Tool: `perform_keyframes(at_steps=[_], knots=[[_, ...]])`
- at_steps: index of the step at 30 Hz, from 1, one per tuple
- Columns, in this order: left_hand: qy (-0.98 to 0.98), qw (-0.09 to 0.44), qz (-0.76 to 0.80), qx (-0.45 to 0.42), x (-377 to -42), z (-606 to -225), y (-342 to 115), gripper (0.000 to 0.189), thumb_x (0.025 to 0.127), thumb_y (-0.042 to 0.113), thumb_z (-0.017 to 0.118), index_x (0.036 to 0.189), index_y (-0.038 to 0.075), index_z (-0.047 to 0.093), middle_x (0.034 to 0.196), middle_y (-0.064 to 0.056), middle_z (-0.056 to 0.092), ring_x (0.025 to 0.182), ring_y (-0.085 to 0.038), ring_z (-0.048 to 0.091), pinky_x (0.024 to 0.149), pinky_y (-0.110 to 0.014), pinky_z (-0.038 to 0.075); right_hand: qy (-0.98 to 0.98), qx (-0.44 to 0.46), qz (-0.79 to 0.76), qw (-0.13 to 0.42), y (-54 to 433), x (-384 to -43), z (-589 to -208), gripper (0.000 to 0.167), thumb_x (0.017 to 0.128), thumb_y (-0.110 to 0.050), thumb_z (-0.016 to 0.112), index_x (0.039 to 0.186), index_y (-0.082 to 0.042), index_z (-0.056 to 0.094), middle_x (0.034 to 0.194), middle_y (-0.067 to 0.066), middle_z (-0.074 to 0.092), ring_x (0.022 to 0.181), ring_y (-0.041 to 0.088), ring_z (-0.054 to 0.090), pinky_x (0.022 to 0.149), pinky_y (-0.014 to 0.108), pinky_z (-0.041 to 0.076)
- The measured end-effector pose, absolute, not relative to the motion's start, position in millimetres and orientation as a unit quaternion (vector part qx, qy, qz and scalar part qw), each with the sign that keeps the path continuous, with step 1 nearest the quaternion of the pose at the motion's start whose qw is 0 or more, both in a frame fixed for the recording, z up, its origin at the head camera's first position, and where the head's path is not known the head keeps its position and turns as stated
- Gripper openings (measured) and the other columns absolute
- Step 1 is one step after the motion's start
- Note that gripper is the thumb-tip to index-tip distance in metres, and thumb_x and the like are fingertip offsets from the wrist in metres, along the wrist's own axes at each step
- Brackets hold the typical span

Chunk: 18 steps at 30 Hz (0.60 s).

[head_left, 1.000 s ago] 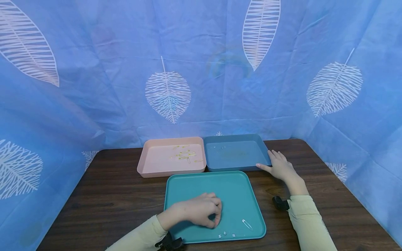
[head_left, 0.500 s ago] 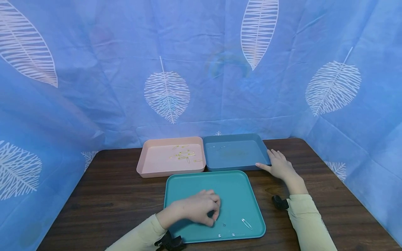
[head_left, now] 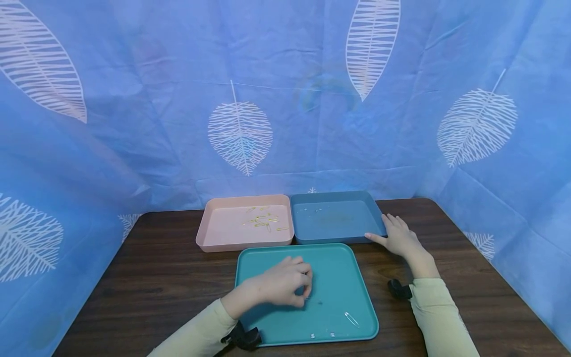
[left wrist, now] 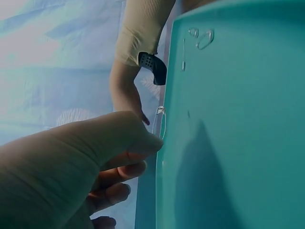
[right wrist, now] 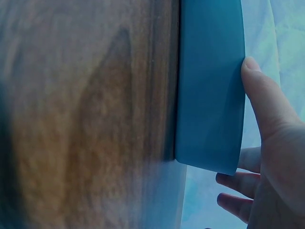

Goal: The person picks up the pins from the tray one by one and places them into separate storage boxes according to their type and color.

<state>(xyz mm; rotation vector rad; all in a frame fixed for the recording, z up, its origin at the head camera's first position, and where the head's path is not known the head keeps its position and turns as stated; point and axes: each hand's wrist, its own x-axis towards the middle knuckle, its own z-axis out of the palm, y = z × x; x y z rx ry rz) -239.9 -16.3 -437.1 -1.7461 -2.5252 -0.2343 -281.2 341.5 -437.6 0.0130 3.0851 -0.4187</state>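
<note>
My left hand (head_left: 285, 283) is over the teal tray (head_left: 339, 267), pinching a silver safety pin (left wrist: 164, 125) between thumb and fingertips. In the left wrist view the pin stands up from the pinch, above the tray surface, where the hand casts a shadow. Several silver safety pins lie near the tray's front right, among them a long one (head_left: 351, 319) and a rounder-looking one (left wrist: 205, 39). My right hand (head_left: 400, 241) rests at the near right corner of the blue tray (head_left: 343, 238), its thumb on the rim and its fingers extended along the side.
Left of the blue tray, a pink tray (head_left: 218, 233) holds several yellow safety pins (head_left: 265, 220). A few small silver pins (head_left: 317, 209) lie in the blue tray. All trays stand on a dark wooden table (head_left: 147, 287), with a blue leaf-patterned cloth (head_left: 178, 124) behind.
My left hand has risen off the teal tray and moved slightly away from its front edge, lifting a silver safety pin that lay among the others. The right hand has stayed in place.
</note>
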Motion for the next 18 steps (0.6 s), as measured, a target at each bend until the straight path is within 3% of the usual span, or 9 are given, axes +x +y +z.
perform_keyframes(at_steps=[9, 18], knots=[[-0.823, 0.082, -0.07, -0.557, -251, -430, -12, 0.015, 0.082, 0.026, 0.072, 0.071, 0.031, 0.063, 0.088, 0.012, 0.053, 0.082, -0.007, 0.037, 0.073, -0.02, 0.026, 0.991, 0.002, -0.134, 0.006, 340, -280, -437, 0.103, 0.089, -0.068, 0.052, 0.151, 0.009, 0.021, 0.154, 0.036, 0.02, 0.142, 0.055, 0.015, 0.104, 0.076, 0.023], [-0.837, 0.084, -0.066, -0.536, -266, -418, -6, 0.013, 0.085, 0.027, 0.071, 0.074, 0.03, 0.064, 0.092, 0.01, 0.053, 0.085, -0.01, 0.036, 0.075, -0.023, 0.028, 0.992, 0.0, -0.127, 0.003, 340, -280, -436, 0.103, 0.089, -0.068, 0.051, 0.151, 0.009, 0.023, 0.154, 0.036, 0.021, 0.142, 0.054, 0.016, 0.105, 0.076, 0.024]])
